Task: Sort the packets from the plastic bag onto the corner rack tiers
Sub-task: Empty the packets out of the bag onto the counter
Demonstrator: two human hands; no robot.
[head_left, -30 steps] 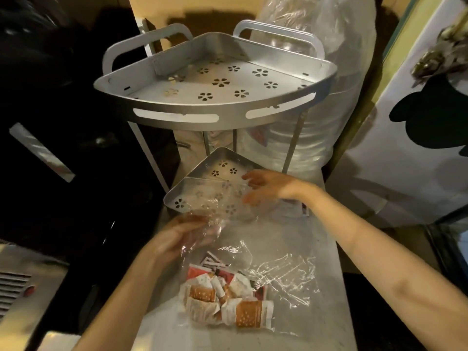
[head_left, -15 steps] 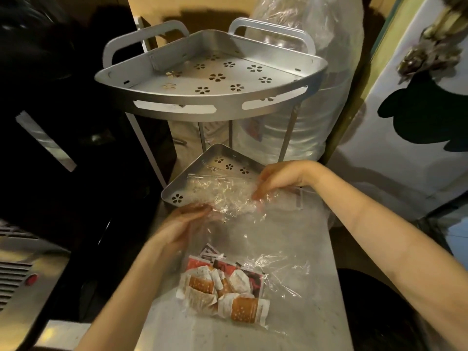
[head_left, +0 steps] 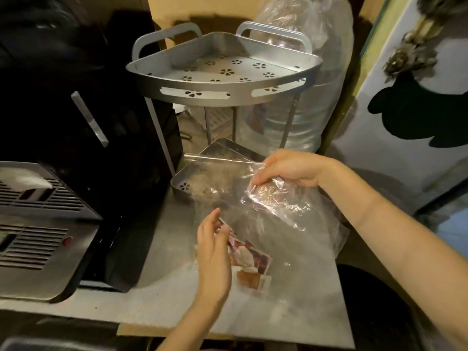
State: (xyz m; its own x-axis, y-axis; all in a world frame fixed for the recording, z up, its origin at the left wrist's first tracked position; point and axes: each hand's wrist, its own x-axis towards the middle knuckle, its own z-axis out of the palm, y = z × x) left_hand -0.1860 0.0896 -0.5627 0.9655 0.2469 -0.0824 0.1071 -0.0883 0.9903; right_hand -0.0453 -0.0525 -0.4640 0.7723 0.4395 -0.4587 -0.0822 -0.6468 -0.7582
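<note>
So the right hand (head_left: 291, 171) is pinching the top edge of the plastic bag (head_left: 278, 211) in the middle of the frame, holding it up just in front of the lower tier (head_left: 182, 182) of the corner rack (head_left: 222, 69). The left hand (head_left: 215, 247) sits lower centre with fingers mostly straight and relaxed, at the bag's open side and touching the packets (head_left: 249, 264), not gripping anything that I can make out. The packets are bunched inside the bag on the grey counter (head_left: 177, 287). Both tiers look bare. My take: keep the bag mouth lifted and taut with the right, slide the left in flat, then take a few packets rather than a fistful, since that film looks slippery and clingy.
</note>
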